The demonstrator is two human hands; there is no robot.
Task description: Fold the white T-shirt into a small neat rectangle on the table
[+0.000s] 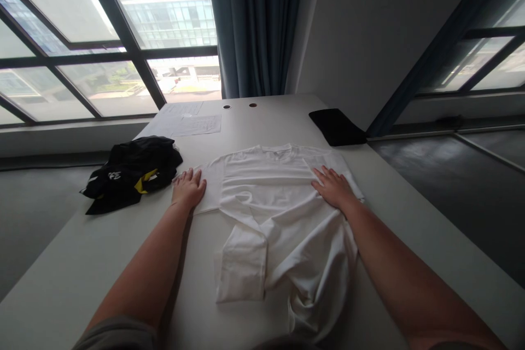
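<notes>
A white T-shirt (270, 202) lies spread on the white table (102, 262), collar towards the far side, its lower part rumpled and folded near me. My left hand (188, 187) rests flat, fingers out, on the shirt's left sleeve. My right hand (333, 187) lies flat with spread fingers on the shirt's right shoulder area. Neither hand grips anything.
A crumpled black garment with yellow and white marks (133, 172) sits at the table's left edge. Paper sheets (192, 123) lie at the far left, a black flat pad (336, 126) at the far right. Two cable holes (240, 105), a curtain and windows are behind.
</notes>
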